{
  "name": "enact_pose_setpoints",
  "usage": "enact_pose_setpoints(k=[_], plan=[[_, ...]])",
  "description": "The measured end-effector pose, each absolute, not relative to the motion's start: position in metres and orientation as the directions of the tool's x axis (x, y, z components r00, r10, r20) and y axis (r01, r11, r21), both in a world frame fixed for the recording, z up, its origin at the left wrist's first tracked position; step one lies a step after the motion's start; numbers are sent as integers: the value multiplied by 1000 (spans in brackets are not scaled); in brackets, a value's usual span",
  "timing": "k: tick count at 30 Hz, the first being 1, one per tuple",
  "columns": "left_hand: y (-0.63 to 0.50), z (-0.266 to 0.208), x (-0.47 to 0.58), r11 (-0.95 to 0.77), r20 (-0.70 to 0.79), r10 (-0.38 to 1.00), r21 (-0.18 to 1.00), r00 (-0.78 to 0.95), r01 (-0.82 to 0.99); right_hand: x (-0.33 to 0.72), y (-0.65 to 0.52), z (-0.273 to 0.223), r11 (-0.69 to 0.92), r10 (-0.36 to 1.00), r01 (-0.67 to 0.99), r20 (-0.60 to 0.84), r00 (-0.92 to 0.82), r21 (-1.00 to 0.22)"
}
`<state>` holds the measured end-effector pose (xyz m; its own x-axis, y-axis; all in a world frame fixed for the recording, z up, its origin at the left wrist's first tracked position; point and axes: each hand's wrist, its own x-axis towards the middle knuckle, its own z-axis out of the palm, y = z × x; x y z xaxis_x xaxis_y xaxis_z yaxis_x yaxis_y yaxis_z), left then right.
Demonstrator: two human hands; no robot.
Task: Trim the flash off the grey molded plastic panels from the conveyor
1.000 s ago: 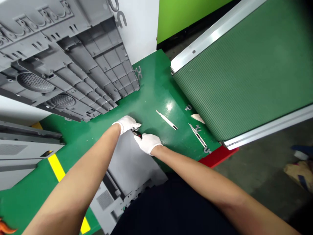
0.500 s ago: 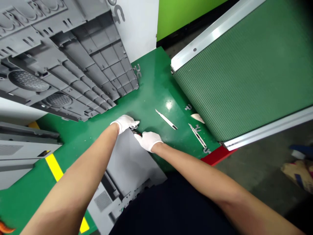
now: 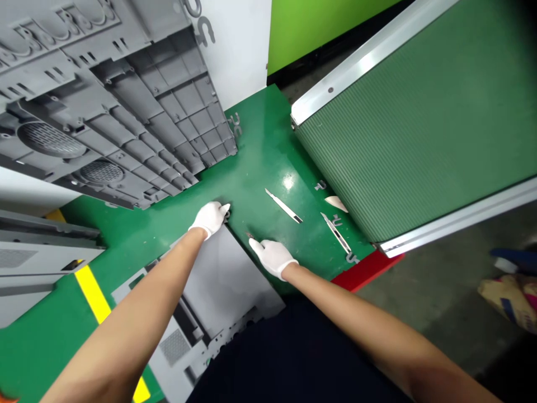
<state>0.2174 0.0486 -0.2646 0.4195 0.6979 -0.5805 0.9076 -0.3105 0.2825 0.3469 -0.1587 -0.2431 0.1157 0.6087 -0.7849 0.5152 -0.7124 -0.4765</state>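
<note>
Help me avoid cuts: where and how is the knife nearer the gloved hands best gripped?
Probably pinch the knife across its white handle near the dark end, coming from the side of the right hand: it lies flat, with its pointed tip facing away.

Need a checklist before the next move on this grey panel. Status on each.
1. Gloves on left hand and right hand: ok, both white.
2. Left hand at the panel's far corner, fingers on a small grey piece: ok.
3. Piece free of the panel: cannot tell, too small.
4. Right hand's small tool off the panel: ok, appears beside its edge; type unclear.
5. Nearer knife and farther knife put away: not ok, both lie on the green surface.
6. Panel's near end supported: cannot tell, clothing hides it.
</note>
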Motion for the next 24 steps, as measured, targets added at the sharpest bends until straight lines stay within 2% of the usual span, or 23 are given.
enact_pose_setpoints(k=[3,8,13,19,24], plan=[[47,-269,219,-349,-563,714,231,417,908,350,-177,-243,-733,604,481,-785,135,-481],[46,-273,222,-328,-542,741,224,397,918,353,-197,-239,-764,598,407,-786,157,-500],[48,-262,223,-282,-559,737,256,380,925,352,-193,-236,-733,617,481,-768,173,-481],[50,-250,226,-243,-601,713,272,361,931,349,-135,-235,-647,646,570,-761,57,-506],[54,-253,229,-216,-633,696,265,338,940,343,-90,-244,-627,627,567,-778,-38,-534]])
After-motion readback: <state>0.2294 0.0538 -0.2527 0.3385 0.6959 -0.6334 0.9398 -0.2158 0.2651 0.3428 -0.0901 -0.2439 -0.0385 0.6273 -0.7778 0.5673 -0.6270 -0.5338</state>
